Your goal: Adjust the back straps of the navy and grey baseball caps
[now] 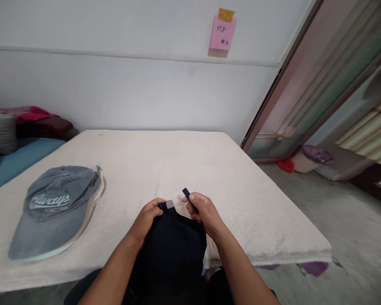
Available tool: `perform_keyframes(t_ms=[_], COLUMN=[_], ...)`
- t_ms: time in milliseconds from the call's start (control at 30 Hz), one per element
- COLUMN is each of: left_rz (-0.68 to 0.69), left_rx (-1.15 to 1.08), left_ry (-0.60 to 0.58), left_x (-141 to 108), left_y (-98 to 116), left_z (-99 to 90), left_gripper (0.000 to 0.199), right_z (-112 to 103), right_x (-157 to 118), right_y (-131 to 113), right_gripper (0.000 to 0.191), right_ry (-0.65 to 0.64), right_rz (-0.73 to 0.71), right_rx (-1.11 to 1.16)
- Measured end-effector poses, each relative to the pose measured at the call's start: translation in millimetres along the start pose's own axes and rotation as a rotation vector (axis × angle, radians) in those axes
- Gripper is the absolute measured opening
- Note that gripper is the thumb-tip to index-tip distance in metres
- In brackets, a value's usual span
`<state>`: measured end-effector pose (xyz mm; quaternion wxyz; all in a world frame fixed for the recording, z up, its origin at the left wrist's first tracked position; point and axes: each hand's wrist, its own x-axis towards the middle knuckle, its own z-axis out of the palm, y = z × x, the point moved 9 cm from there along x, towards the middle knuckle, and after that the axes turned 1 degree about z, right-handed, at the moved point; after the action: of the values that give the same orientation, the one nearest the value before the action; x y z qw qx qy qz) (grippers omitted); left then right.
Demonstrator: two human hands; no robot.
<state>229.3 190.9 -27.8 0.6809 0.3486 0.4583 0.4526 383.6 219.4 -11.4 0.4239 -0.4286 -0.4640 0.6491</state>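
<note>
Dark cap (174,245) hangs below both sets of fingers, the left hand (147,219) pinching its edge just left of a grey patch (169,204), the right hand (207,212) pinching a strap (186,194) slanting up-left, tip near the patch.

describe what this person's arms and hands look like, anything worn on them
The left hand and right hand are both bare, with no gloves and no rings that I can see, though some fingers are partly hidden. The left forearm and right forearm show no sleeves, watch, bracelet or cable as far as the picture reaches.
</note>
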Motion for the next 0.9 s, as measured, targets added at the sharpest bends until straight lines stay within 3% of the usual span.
perform_keyframes(t_ms=[100, 467, 567, 667, 900], left_rz=[0.004, -0.124, -0.146, -0.166, -0.205], left_rx=[-0.043, -0.261, -0.249, -0.212, -0.253], left_ry=[-0.054, -0.036, -0.083, -0.053, -0.106], left_x=[-2, -4, -5, -6, -10], left_y=[-1, -16, -17, -19, -23], left_z=[3.9, 4.2, 10.1, 7.1, 12.1], left_gripper=[0.018, 0.018, 0.014, 0.011, 0.021], right_z=[2, 27, 28, 27, 25], right_x=[0, -4, -4, -3, -1], right_y=[-1, 2, 3, 4, 5], right_gripper=[0.030, 0.027, 0.026, 0.027, 0.028], right_ry=[-0.016, -0.198, -0.209, -0.202, -0.184], right_rz=[-0.002, 0.054, 0.061, 0.061, 0.060], right_rx=[0.047, 0.158, 0.190, 0.216, 0.230])
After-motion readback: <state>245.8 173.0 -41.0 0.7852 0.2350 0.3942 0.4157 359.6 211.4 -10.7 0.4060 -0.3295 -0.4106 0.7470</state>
